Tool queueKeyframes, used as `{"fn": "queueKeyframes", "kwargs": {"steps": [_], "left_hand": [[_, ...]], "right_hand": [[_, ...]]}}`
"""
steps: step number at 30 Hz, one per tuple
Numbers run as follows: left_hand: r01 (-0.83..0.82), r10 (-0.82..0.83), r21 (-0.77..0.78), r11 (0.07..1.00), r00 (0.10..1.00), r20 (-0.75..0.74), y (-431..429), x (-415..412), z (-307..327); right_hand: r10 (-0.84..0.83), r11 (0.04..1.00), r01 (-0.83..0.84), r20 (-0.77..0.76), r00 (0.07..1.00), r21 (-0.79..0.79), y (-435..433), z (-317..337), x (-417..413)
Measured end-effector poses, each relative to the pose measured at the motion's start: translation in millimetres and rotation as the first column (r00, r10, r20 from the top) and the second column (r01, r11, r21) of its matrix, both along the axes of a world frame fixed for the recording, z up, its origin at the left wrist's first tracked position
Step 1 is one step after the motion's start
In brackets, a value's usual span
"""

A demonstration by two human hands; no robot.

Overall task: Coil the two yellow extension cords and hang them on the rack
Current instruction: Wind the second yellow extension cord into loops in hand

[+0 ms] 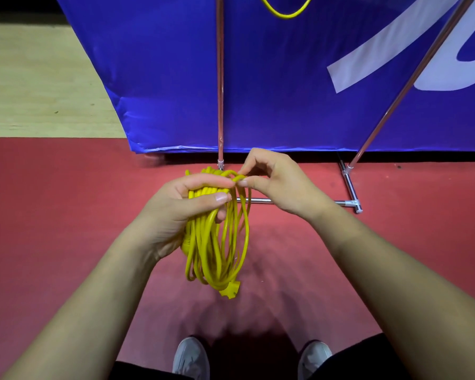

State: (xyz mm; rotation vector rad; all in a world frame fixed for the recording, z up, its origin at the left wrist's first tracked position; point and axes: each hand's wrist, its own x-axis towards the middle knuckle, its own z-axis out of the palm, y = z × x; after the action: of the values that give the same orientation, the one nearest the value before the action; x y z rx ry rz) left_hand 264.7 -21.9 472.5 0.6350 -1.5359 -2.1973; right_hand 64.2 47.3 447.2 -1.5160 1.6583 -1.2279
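The left hand grips the coiled yellow rubber extension cord; the right hand has its fingers pinching the top loop, above open red floor.

Seemingly a sports hall: red floor across the lower frame, pale wood flooring upper left, blue printed banner behind.

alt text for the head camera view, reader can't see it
A person's left hand grips the top of a coiled yellow extension cord while the right hand pinches one strand at its top. The coil hangs over a red floor, before a metal rack and blue banner; a second yellow loop shows above.
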Motion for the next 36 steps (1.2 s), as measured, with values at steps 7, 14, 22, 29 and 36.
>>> {"fn": "queueKeyframes", "kwargs": {"steps": [7, 14, 22, 29, 36], "left_hand": [[-0.105, 0.107, 0.038, 0.994, 0.993, -0.054, 0, -2, -1], [0.064, -0.060, 0.062, 0.996, 0.996, -0.058, -7, 3, -3], [0.001, -0.002, 0.012, 1.000, 0.999, 0.042, -2, -3, -5], [0.050, -0.050, -0.005, 0.999, 0.998, 0.038, -2, -1, -2], [0.026, 0.021, 0.227, 0.974, 0.979, -0.202, -13, -5, -2]], "right_hand": [[0.133, 0.936, -0.067, -0.172, 0.976, 0.346, 6, -33, -19], [-0.111, 0.963, 0.081, 0.107, 0.988, 0.256, 4, -38, -29], [-0.109, 0.989, 0.108, 0.009, 0.994, 0.105, -3, -21, -10], [-0.123, 0.991, 0.126, -0.047, 0.991, 0.049, -2, -16, -7], [-0.029, 0.986, 0.039, -0.062, 0.998, 0.162, 0, -26, -12]]}}
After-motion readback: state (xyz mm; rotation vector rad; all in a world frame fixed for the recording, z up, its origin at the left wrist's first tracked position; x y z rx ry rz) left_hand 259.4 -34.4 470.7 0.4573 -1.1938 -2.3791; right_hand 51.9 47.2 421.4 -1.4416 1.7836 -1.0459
